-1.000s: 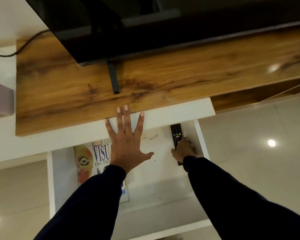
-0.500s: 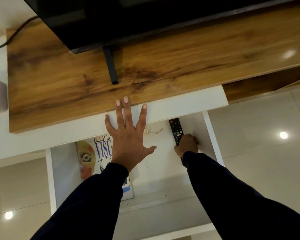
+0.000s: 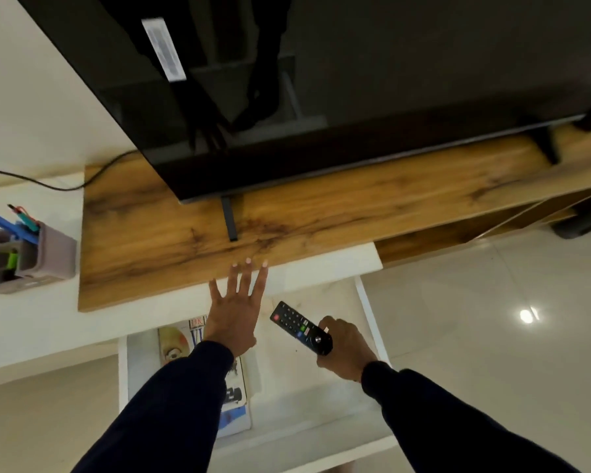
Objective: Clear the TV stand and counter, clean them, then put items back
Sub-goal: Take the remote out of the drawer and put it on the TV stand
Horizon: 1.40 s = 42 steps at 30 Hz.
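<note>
My right hand (image 3: pixel 343 349) has lifted the remote (image 3: pixel 301 328) off the drawer (image 3: pixel 369 308) floor, where it lay flat a moment ago; my fingers now curl around its lower end and it tilts up above the drawer, buttons facing me. My left hand (image 3: pixel 234 312) stays spread flat, fingers straight, holding nothing, fingertips at the front edge of the TV stand (image 3: pixel 321 213). A book (image 3: pixel 234 380) lies in the drawer beneath my left wrist. The TV (image 3: pixel 355 80) stands on the TV stand. A pen holder (image 3: pixel 24 257) sits just beside the stand's left end.
</note>
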{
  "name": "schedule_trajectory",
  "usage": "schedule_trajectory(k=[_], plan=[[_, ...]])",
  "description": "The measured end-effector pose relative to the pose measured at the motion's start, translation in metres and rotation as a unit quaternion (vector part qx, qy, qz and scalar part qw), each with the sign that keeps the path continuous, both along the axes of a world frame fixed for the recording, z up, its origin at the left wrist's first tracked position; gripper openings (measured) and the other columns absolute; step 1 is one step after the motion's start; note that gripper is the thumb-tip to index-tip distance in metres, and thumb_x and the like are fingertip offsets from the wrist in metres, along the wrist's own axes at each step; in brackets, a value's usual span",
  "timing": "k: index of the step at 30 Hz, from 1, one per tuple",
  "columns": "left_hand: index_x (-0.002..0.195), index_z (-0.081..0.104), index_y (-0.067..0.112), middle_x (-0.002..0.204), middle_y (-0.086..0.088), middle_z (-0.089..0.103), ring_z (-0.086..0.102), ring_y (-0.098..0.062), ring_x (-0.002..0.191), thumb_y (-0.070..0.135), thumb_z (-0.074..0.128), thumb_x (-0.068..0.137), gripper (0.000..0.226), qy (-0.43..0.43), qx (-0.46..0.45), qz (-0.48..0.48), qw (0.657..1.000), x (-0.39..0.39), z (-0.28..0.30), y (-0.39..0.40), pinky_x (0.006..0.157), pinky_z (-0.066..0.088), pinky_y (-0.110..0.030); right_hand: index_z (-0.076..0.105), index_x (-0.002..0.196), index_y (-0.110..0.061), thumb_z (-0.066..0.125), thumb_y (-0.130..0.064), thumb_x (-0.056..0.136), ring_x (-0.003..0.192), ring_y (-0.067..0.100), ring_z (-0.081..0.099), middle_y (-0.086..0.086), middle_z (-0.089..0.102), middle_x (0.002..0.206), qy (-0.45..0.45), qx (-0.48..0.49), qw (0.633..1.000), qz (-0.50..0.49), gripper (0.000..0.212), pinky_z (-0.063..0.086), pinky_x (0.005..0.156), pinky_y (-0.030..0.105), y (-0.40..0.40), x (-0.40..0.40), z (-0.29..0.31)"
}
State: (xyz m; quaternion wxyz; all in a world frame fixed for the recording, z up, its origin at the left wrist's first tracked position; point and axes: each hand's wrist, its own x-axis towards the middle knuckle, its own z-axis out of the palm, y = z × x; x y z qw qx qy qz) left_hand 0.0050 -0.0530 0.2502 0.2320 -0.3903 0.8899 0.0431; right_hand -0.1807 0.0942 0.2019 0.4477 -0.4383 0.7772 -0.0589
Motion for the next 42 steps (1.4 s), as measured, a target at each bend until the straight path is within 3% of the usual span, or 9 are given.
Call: schedule_trajectory(k=[3, 10, 15, 22, 25, 30, 42], plan=[[0.146, -0.04, 0.013, 0.165, -0.017, -0.019, -0.007, -0.047, 0.151, 0.043, 0.077, 0.081, 0.136, -0.002, 0.005, 0.012, 1.0, -0.002, 0.02, -0.009, 0.115, 0.016, -0.071, 0.057, 0.121, -0.022, 0.075, -0.018, 0.074, 0.096, 0.023, 0.06, 0.002, 0.059, 0.109, 0.022, -0.036, 0.998, 0.05, 0.051, 0.054, 0.079, 0.036, -0.004, -0.021, 0.046], [0.157, -0.017, 0.023, 0.168, -0.009, -0.004, 0.007, -0.044, 0.152, 0.055, 0.075, 0.08, 0.124, 0.052, 0.057, 0.046, 0.996, -0.068, 0.049, -0.029, 0.115, 0.02, -0.069, 0.063, 0.119, -0.024, 0.065, -0.008, 0.085, 0.099, 0.02, 0.063, -0.001, 0.062, 0.109, 0.156, -0.126, 0.972, 0.121, 0.038, 0.057, 0.082, 0.038, -0.043, -0.139, 0.115], [0.158, -0.014, 0.026, 0.168, -0.008, -0.01, -0.002, -0.039, 0.154, 0.054, 0.075, 0.08, 0.122, 0.074, 0.079, 0.044, 0.993, -0.132, 0.038, -0.045, 0.119, 0.009, -0.066, 0.058, 0.134, -0.025, 0.069, -0.012, 0.09, 0.122, 0.019, 0.053, -0.001, 0.057, 0.128, 0.212, -0.127, 0.958, 0.145, 0.048, 0.045, 0.108, 0.038, -0.093, -0.227, 0.12], [0.156, -0.021, 0.024, 0.156, -0.009, -0.035, -0.018, -0.038, 0.15, 0.05, 0.08, 0.076, 0.132, 0.031, 0.124, 0.051, 0.99, -0.218, 0.018, -0.06, 0.111, 0.022, -0.074, 0.057, 0.141, -0.022, 0.071, -0.003, 0.088, 0.123, 0.023, 0.056, 0.005, 0.058, 0.13, 0.191, -0.114, 0.961, 0.163, 0.058, 0.048, 0.107, 0.039, -0.143, -0.309, 0.103], [0.155, -0.02, 0.019, 0.15, -0.011, -0.041, -0.021, -0.04, 0.149, 0.048, 0.081, 0.076, 0.132, 0.002, 0.122, 0.039, 0.992, -0.226, 0.009, -0.058, 0.109, 0.022, -0.077, 0.054, 0.144, -0.025, 0.072, -0.005, 0.089, 0.121, 0.022, 0.055, 0.003, 0.057, 0.131, 0.183, -0.106, 0.963, 0.169, 0.061, 0.049, 0.107, 0.04, -0.147, -0.32, 0.09], [0.155, -0.021, 0.016, 0.156, -0.015, -0.038, -0.024, -0.042, 0.147, 0.053, 0.08, 0.073, 0.135, -0.009, 0.103, 0.035, 0.994, -0.228, -0.004, -0.056, 0.107, 0.021, -0.078, 0.05, 0.148, -0.026, 0.068, -0.006, 0.092, 0.128, 0.022, 0.05, 0.003, 0.053, 0.136, 0.176, -0.113, 0.957, 0.202, 0.062, 0.045, 0.111, 0.041, -0.149, -0.328, 0.078], [0.153, -0.024, 0.021, 0.157, -0.01, -0.038, -0.029, -0.038, 0.146, 0.047, 0.077, 0.08, 0.127, 0.04, 0.123, 0.043, 0.991, -0.215, -0.003, -0.054, 0.112, 0.012, -0.075, 0.035, 0.156, -0.025, 0.069, -0.016, 0.094, 0.138, 0.023, 0.041, 0.003, 0.042, 0.151, 0.234, -0.1, 0.939, 0.233, 0.071, 0.04, 0.116, 0.038, -0.143, -0.313, 0.081]])
